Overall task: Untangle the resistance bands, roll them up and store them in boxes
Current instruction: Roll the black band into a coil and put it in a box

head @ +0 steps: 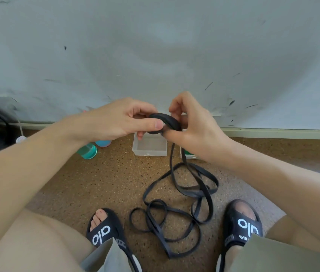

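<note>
A partly wound coil of black resistance band [165,122] is held above the clear box [149,146], which is taken here as the landmark. The coil is pinched by the left hand [119,120], thumb on its near edge and fingers curled beneath, and is grasped from the other side by the right hand [192,122], whose fingers are curled over the top; both grips are thus closed on the coil. The far rim of the clear box is hidden by the hands. The unwound rest of the band [174,213] is seen hanging from the coil just right of the box and lying in tangled loops on the speckled floor [96,183], nearer the viewer than the box, between two black slides [106,230]. Right of the box, a second box [187,155] is largely covered by the right forearm; something green inside it cannot be made out. Left of the box, a teal container [87,151] and a blue one [103,143] are partly hidden by the left wrist.
</note>
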`<action>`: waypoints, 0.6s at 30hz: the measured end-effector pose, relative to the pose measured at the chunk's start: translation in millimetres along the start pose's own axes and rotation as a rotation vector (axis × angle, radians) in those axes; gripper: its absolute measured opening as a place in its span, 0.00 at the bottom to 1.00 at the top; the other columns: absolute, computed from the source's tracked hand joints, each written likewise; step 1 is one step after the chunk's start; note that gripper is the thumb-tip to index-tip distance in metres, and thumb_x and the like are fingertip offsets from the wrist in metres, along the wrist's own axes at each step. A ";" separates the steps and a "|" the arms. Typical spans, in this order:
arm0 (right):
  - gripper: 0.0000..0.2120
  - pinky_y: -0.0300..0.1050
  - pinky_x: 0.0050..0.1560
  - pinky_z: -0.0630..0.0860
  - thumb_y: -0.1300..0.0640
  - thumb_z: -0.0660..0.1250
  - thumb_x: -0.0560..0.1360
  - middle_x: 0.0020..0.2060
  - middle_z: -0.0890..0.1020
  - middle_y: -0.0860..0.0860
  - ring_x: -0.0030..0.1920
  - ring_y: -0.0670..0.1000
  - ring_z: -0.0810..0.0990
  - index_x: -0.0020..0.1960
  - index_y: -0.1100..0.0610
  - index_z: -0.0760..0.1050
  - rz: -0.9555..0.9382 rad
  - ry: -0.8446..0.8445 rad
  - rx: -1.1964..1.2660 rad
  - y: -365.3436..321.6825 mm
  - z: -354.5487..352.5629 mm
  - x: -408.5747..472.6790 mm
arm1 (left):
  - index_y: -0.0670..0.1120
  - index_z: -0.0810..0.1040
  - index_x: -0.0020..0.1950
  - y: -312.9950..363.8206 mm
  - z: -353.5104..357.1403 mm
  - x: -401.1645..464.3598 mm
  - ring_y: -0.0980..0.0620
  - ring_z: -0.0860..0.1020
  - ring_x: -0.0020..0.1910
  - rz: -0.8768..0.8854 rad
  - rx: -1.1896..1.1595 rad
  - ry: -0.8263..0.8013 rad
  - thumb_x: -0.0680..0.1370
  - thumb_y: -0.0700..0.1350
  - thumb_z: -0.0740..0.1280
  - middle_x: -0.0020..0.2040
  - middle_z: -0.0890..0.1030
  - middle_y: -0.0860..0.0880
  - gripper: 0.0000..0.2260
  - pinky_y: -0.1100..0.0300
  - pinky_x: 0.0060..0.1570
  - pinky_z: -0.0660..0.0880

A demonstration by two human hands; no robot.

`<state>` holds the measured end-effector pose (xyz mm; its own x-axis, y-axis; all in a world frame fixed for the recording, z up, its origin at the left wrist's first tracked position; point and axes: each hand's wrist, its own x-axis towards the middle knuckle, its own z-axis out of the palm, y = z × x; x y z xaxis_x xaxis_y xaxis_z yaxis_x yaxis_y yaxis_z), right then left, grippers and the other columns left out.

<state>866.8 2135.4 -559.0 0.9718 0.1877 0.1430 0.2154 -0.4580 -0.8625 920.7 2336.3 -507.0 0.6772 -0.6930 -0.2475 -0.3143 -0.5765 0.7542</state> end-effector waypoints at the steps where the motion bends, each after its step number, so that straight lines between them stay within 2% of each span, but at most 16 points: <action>1: 0.16 0.49 0.39 0.76 0.62 0.73 0.74 0.41 0.77 0.49 0.39 0.51 0.81 0.54 0.51 0.69 0.035 -0.024 0.066 -1.0 -2.1 1.8 | 0.54 0.83 0.49 -0.3 -1.3 -0.5 0.53 0.78 0.37 0.010 0.005 -0.003 0.79 0.60 0.68 0.36 0.79 0.47 0.11 0.45 0.46 0.73; 4: 0.17 0.48 0.34 0.75 0.67 0.68 0.73 0.46 0.76 0.54 0.34 0.54 0.82 0.55 0.50 0.72 0.088 -0.139 0.198 -5.2 -10.4 6.7 | 0.54 0.83 0.50 0.3 -7.2 -2.0 0.42 0.78 0.40 0.021 0.002 0.012 0.74 0.63 0.67 0.38 0.80 0.42 0.16 0.37 0.49 0.74; 6: 0.21 0.41 0.31 0.71 0.67 0.69 0.74 0.47 0.76 0.53 0.30 0.47 0.77 0.60 0.47 0.73 0.083 -0.211 0.171 -8.6 -16.8 7.4 | 0.53 0.83 0.48 -2.2 -11.1 -2.0 0.39 0.77 0.41 0.019 0.003 0.008 0.72 0.64 0.68 0.37 0.80 0.44 0.16 0.39 0.47 0.74; 8: 0.25 0.35 0.36 0.71 0.66 0.70 0.74 0.47 0.79 0.54 0.33 0.40 0.77 0.66 0.44 0.74 0.040 -0.256 0.107 -12.2 -24.8 7.6 | 0.53 0.83 0.47 -5.3 -13.3 -3.1 0.44 0.78 0.37 0.014 0.000 -0.020 0.73 0.63 0.70 0.35 0.80 0.47 0.15 0.48 0.42 0.73; 10: 0.23 0.33 0.41 0.73 0.65 0.72 0.75 0.45 0.82 0.54 0.37 0.38 0.79 0.66 0.46 0.77 0.016 -0.300 0.073 -16.7 -34.6 8.1 | 0.52 0.82 0.45 -7.8 -13.4 -4.6 0.55 0.78 0.34 0.007 -0.015 -0.047 0.75 0.59 0.73 0.33 0.80 0.52 0.11 0.65 0.39 0.72; 12: 0.17 0.34 0.36 0.73 0.61 0.74 0.76 0.44 0.84 0.54 0.35 0.41 0.78 0.62 0.47 0.81 0.036 -0.347 0.086 -19.5 -44.2 9.2 | 0.54 0.82 0.44 -6.4 -11.6 -6.2 0.58 0.78 0.33 -0.004 -0.034 -0.082 0.73 0.54 0.70 0.32 0.80 0.56 0.05 0.71 0.38 0.71; 15: 0.10 0.40 0.26 0.64 0.59 0.73 0.78 0.41 0.83 0.56 0.30 0.54 0.71 0.58 0.49 0.84 0.070 -0.373 0.156 -18.0 -50.5 9.9 | 0.57 0.82 0.41 -6.1 -9.8 -5.8 0.58 0.79 0.34 -0.020 -0.029 -0.109 0.74 0.55 0.74 0.33 0.81 0.54 0.05 0.68 0.38 0.72; 18: 0.08 0.40 0.26 0.69 0.59 0.70 0.80 0.33 0.83 0.49 0.26 0.54 0.73 0.57 0.52 0.83 0.053 -0.334 0.137 -14.5 -47.2 6.9 | 0.56 0.82 0.42 -8.3 -11.5 -5.1 0.53 0.80 0.36 -0.051 0.022 -0.067 0.74 0.58 0.74 0.35 0.83 0.50 0.07 0.52 0.42 0.73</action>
<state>874.9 2102.3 -522.7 0.8915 0.4502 -0.0507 0.1283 -0.3581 -0.9248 927.5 2349.5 -505.0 0.6469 -0.6896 -0.3255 -0.2961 -0.6205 0.7262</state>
